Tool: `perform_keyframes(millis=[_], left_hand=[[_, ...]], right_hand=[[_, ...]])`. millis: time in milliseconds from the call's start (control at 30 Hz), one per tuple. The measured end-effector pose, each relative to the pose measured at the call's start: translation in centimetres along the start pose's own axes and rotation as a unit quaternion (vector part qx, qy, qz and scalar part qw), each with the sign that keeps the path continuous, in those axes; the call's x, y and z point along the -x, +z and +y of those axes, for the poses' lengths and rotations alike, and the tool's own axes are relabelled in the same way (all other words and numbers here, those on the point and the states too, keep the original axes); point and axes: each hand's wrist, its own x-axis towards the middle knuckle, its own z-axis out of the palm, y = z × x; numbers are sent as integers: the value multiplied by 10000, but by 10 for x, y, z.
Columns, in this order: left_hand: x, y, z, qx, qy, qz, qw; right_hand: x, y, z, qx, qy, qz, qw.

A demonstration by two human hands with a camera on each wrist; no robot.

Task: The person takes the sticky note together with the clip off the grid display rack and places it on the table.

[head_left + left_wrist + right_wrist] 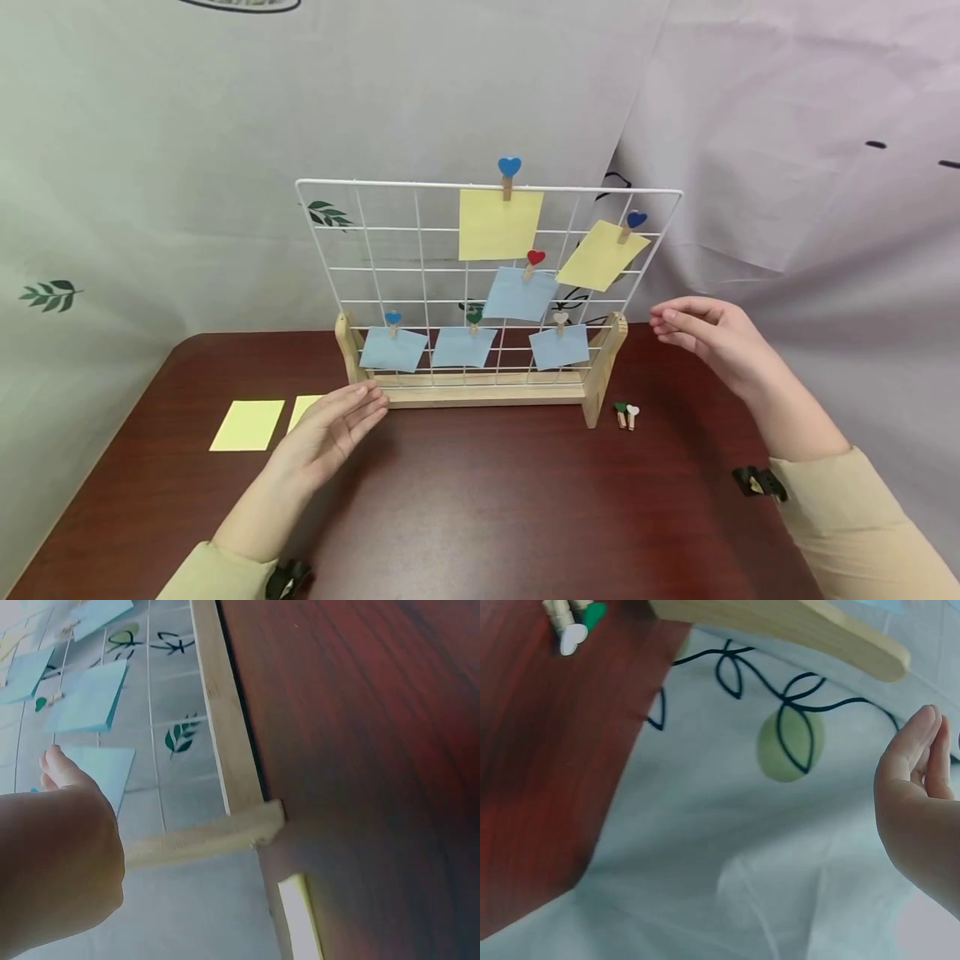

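A white wire grid (pixel 442 269) stands in a wooden base (pixel 480 395). Wooden clips with heart tops hold notes on it. One yellow note (pixel 499 225) hangs from the top wire under a blue heart clip (pixel 508 171); another yellow note (pixel 602 257) tilts at the right. Several blue notes (pixel 393 350) hang lower down. My left hand (pixel 330 433), fingers extended and relaxed, hovers near the base's left end, holding nothing. To the right of the grid, my right hand (pixel 708 337) is raised with fingers loosely bent and nothing between them.
Two yellow notes lie on the dark red table (pixel 495 500) at the left, one (pixel 247 425) in full view, the other (pixel 302 408) partly behind my left hand. A green heart clip (pixel 621 414) and a white one (pixel 632 416) lie by the right foot. A patterned cloth (pixel 225 167) hangs behind.
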Motion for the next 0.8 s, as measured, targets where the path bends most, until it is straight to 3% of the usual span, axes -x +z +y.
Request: perform_keyframes(millis=[533, 800], left_hand=[[-22, 40, -7, -587, -148, -47, 9982], [-33, 59, -12, -469, -187, -62, 9987]], right_hand=[[-9, 32, -23, 800, -412, -158, 9958], [-15, 47, -34, 897, -487, -182, 9946]])
